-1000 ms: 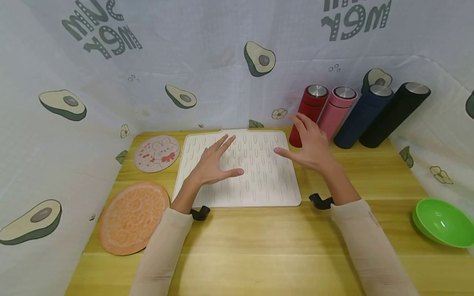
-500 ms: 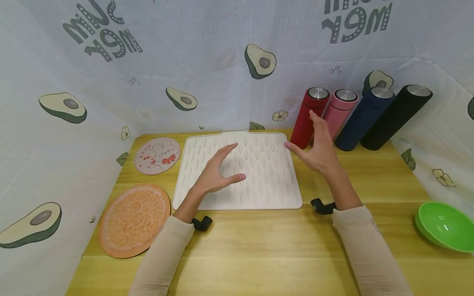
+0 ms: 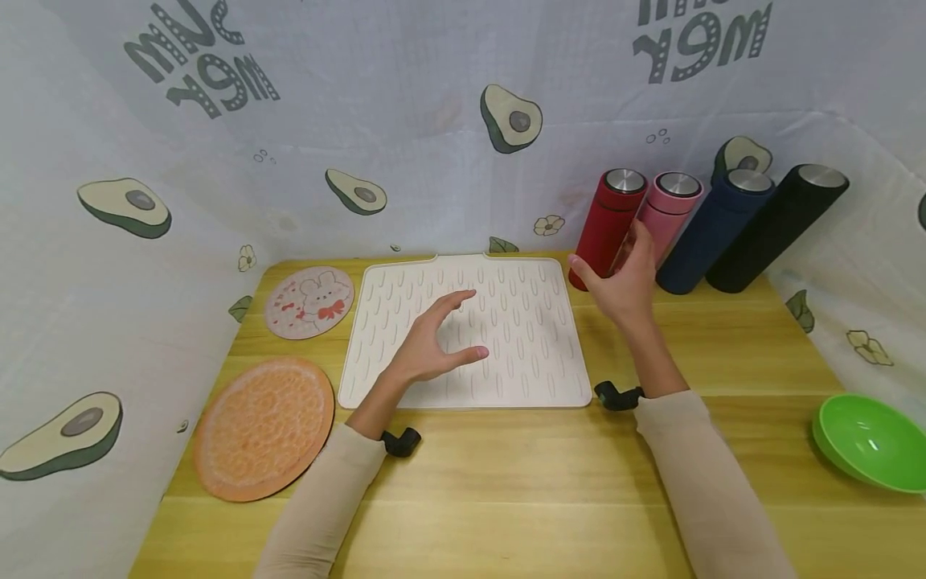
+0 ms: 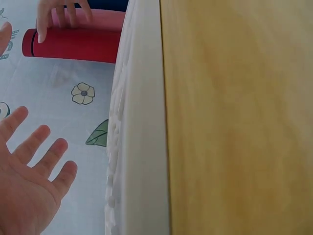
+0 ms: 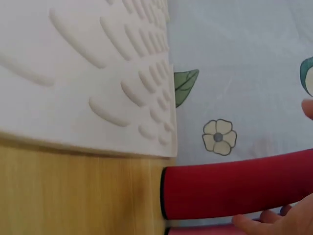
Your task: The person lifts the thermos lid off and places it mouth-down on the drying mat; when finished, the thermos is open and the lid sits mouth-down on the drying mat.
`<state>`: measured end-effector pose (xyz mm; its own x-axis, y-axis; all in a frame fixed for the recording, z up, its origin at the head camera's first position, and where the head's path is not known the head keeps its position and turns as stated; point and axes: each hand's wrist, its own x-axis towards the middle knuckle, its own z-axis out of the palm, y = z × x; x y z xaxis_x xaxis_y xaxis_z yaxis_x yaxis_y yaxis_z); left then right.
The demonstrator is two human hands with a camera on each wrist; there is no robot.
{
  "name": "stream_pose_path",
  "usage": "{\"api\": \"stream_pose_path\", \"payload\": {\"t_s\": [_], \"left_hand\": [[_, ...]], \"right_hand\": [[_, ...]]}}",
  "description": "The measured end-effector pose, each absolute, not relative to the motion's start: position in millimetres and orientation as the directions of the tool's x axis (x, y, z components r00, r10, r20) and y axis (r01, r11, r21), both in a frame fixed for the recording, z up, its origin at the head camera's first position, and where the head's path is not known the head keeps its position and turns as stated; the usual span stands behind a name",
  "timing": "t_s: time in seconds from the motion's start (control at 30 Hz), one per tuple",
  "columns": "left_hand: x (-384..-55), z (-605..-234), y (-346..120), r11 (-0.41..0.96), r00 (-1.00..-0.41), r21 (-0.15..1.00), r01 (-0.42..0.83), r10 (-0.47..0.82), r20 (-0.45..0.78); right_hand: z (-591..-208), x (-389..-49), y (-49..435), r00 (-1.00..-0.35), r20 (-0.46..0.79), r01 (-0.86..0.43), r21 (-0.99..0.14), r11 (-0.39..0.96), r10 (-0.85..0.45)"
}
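A red thermos bottle [image 3: 609, 221] stands at the back right with a steel lid. My right hand [image 3: 624, 281] is around it, fingers on the side toward the pink thermos bottle [image 3: 667, 211], thumb toward the mat. In the right wrist view the fingers [image 5: 274, 224] lie along the lower side of the red bottle, at or very near its surface, while the thumb [image 5: 308, 108] is apart from it. My left hand [image 3: 427, 342] hovers over the white ridged mat [image 3: 521, 346] with fingers spread, holding nothing; its palm [image 4: 24, 196] shows in the left wrist view.
Blue [image 3: 712, 229] and black [image 3: 774, 229] bottles stand right of the pink one, against the cloth backdrop. A green bowl [image 3: 871, 442] is at the right edge. A round rabbit mat [image 3: 309, 304] and a larger orange round mat [image 3: 264, 430] lie left on the wooden table [image 3: 506, 498].
My right hand has shifted right, then closer around the red bottle, its fingers now between red and pink. My left hand has moved slightly right and lower over the mat.
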<state>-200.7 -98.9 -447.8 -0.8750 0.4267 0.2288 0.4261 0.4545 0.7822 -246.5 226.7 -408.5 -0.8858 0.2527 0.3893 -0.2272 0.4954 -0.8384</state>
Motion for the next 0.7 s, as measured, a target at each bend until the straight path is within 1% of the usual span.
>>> {"api": "stream_pose_path", "payload": {"t_s": [0.07,0.2,0.3,0.43,0.6,0.7], "left_hand": [[-200.7,-448.1,-97.0,0.430,-0.867,0.791,0.436,0.438,0.239],[-199.5,-448.7,-93.0,0.384,-0.845,0.803,0.456,0.470,0.255],[-197.8,-449.1,-90.3,0.367,-0.833,0.805,0.466,0.489,0.259],[-195.2,-447.9,-88.4,0.365,-0.822,0.797,0.482,0.504,0.266],[-191.8,-443.9,-86.9,0.359,-0.807,0.785,0.505,0.519,0.282],[-190.3,-440.1,-86.1,0.355,-0.801,0.779,0.517,0.521,0.295]], "right_hand": [[-409.8,-250.8,224.2,-0.885,0.368,-0.213,-0.865,0.454,0.285],[-409.0,-256.2,216.8,-0.879,0.288,-0.124,-0.907,0.402,0.379],[-407.5,-258.5,211.9,-0.863,0.261,-0.053,-0.899,0.436,0.433],[-408.0,-261.2,209.3,-0.849,0.253,0.006,-0.874,0.487,0.464],[-412.2,-263.1,211.8,-0.837,0.251,-0.012,-0.897,0.441,0.486],[-413.9,-263.4,213.7,-0.846,0.267,-0.062,-0.909,0.413,0.461]]}}
